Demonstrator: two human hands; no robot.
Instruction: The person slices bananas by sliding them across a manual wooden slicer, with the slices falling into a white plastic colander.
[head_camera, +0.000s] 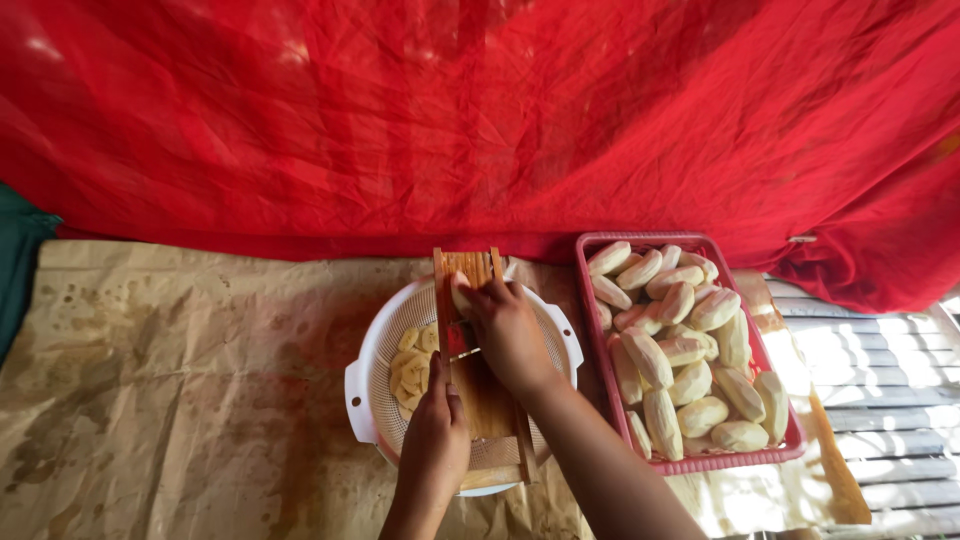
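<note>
A wooden slicer board (487, 385) lay slanted across the rim of a white colander (365, 375), and the right hand (507, 330) pressed a peeled pale tuber piece (461, 293) flat against its upper end with fingers curled over it. The left hand (436, 440) gripped the board's lower left edge, fingers closed around the wood, while pale slices (412, 365) sat inside the colander left of the board. Just right of the colander stood a red crate (590, 330) heaped with whole peeled tubers (680, 360), all on stained brown paper (180, 380) before a red cloth (480, 120).

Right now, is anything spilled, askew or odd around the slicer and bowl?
Nothing is spilled: slices lie inside the white colander. The brown paper beneath is stained and creased, and the wooden slicer sits slightly angled across it.
</note>
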